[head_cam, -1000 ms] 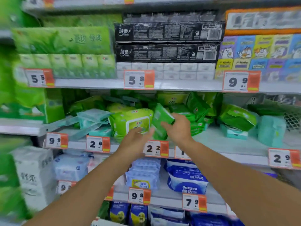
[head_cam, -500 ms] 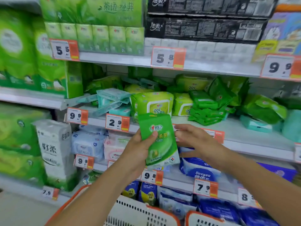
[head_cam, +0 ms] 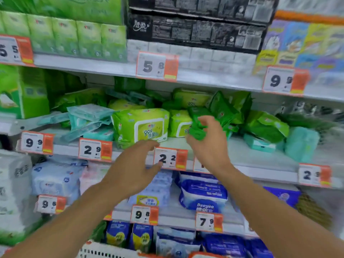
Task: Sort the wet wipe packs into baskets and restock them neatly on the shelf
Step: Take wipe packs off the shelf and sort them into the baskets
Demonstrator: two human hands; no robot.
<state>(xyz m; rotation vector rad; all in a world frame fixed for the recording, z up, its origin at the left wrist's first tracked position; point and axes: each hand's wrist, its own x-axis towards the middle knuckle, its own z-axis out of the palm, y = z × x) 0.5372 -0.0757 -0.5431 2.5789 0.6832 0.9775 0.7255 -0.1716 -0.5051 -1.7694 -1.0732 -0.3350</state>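
Middle shelf (head_cam: 260,155) carries a jumble: a big lime-green wipe pack (head_cam: 141,125) standing at the front edge, teal flat packs (head_cam: 87,116) heaped to its left, dark green packs (head_cam: 229,108) piled right. Further right sit more green packs (head_cam: 266,125) and a mint bundle (head_cam: 301,142).

Dark green pack (head_cam: 197,127) in my right hand (head_cam: 208,146), and beside it a lime-green pack (head_cam: 141,125) with a white label panel, plus pale teal packs (head_cam: 87,116) off to the left. Price tags (head_cam: 170,158) along the shelf edge (head_cam: 260,164) are white with black digits and an orange block, while below I've got blue-and-white packs (head_cam: 202,194). Up top there are black boxes (head_cam: 195,28) with white print, and at the bottom a white basket (head_cam: 104,251) with an orange rim.
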